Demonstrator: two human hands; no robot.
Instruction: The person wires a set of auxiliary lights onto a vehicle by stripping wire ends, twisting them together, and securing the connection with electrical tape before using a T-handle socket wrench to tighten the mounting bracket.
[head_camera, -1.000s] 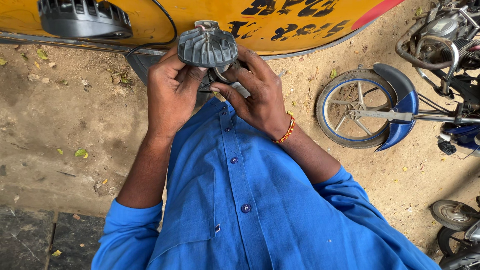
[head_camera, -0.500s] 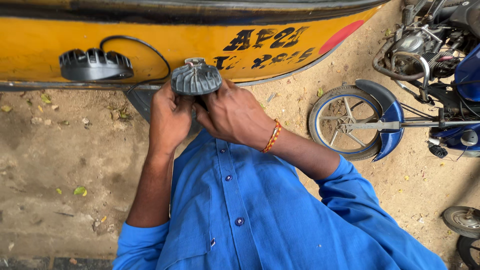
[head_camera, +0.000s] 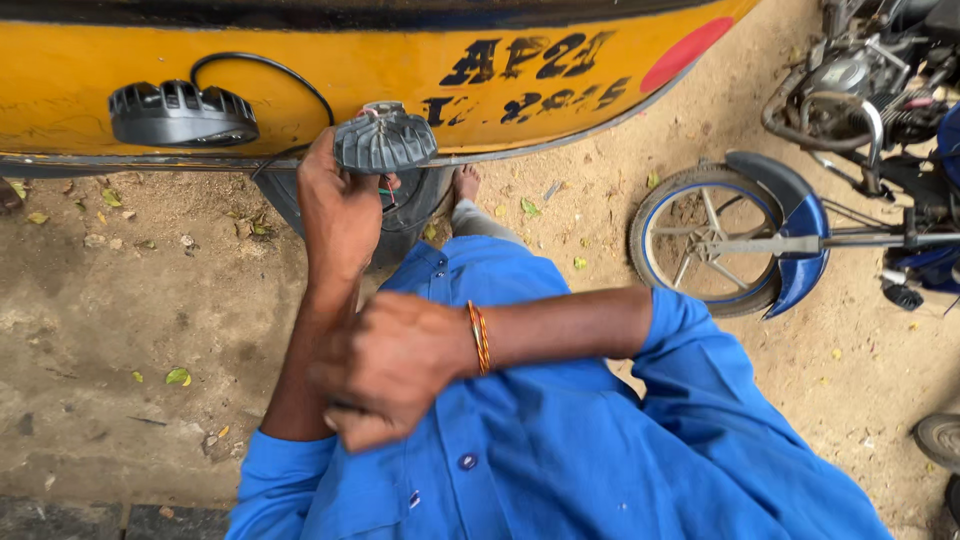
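The left hand (head_camera: 340, 205) is stretched out far in front of the body, with the arm nearly straight. Its fingers are curled tight and gripping, and we see the back of the hand. The blue sleeve is pushed up near the elbow. The right hand (head_camera: 395, 365) is pulled in close to the chest, lower than the left hand. Its arm is bent and lies across the body. The fingers are folded in loosely. An orange band (head_camera: 481, 337) sits on the right wrist.
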